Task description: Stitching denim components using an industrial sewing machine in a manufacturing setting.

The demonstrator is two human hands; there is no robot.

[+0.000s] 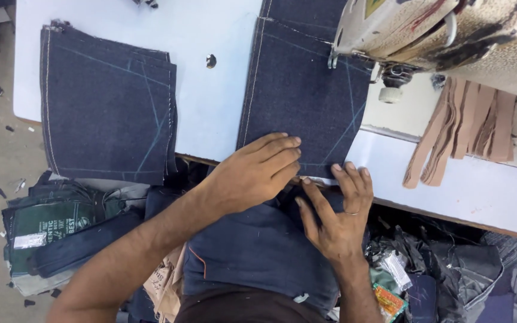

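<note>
Both forearms are bare from the elbow down, with no sleeve or cuff in view on either one. The left hand wears nothing: no ring, band or glove. The right hand carries a thin, plain, pale metal ring on one finger and is otherwise uncovered. The fingernails are short and unpainted. Neither wrist has a watch or bracelet. At the bottom edge a dark brown garment covers the body.

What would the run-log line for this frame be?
left hand: flat on denim panel | right hand: fingers at panel's near edge | sewing machine: over panel | denim stack: left on table
</note>
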